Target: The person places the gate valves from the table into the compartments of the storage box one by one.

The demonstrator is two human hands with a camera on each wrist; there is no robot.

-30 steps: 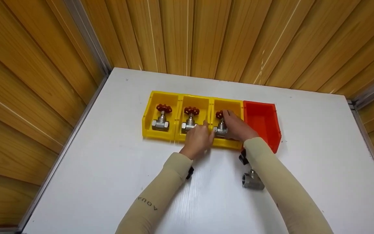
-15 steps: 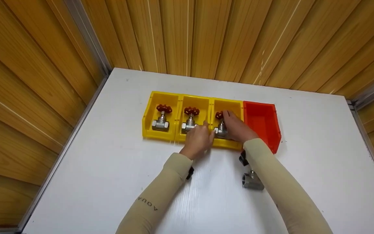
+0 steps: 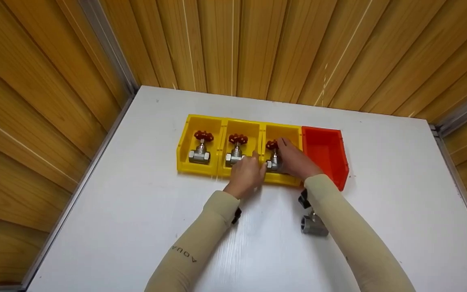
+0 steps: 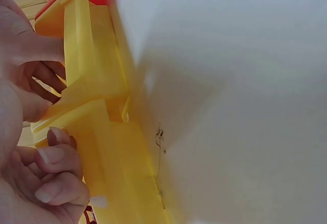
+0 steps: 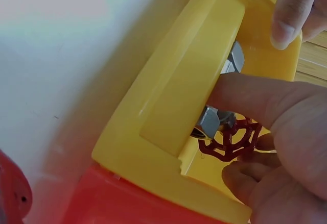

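Three joined yellow bins [image 3: 239, 121] each hold a metal valve with a red handwheel. My right hand [image 3: 296, 160] grips the valve [image 3: 273, 164] in the third bin. In the right wrist view its thumb lies against the metal body, with fingers by the red handwheel [image 5: 217, 151]. My left hand [image 3: 246, 176] straddles the wall between the second and third bins, fingers curled on the second bin's side and thumb on the other. The second valve [image 3: 235, 156] is partly behind it; the first valve [image 3: 200, 154] sits upright in the left bin.
A red bin [image 3: 326, 154] adjoins the yellow row on the right. Another metal valve [image 3: 313, 225] lies on the white table [image 3: 136, 211], partly under the right forearm. Wood-panelled walls [image 3: 253, 48] stand behind and at the sides.
The head view has shifted very slightly. Both hands keep nearly the same place, and the right hand still holds the third valve.
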